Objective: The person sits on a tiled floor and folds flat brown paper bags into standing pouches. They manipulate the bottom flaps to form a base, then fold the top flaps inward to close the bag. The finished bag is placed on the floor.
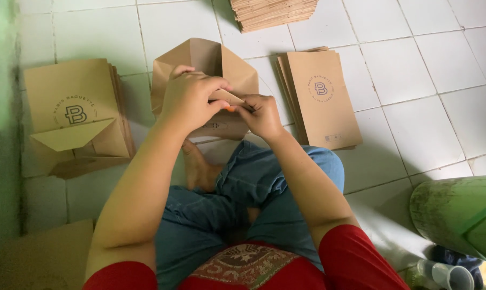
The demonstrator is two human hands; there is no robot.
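Both my left hand (192,96) and right hand (261,114) pinch a flap of the brown paper bag (202,67), half-folded. Left of that bag lies a folded stack (74,113); right of it, a flat stack (323,99) waits, unfolded I judge.

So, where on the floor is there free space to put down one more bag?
Bare tile lies right of the flat bag stack, up to the green container. A smaller patch lies above the folded bags. It is crowded in the middle, where the left hand and right hand fold the open bag.
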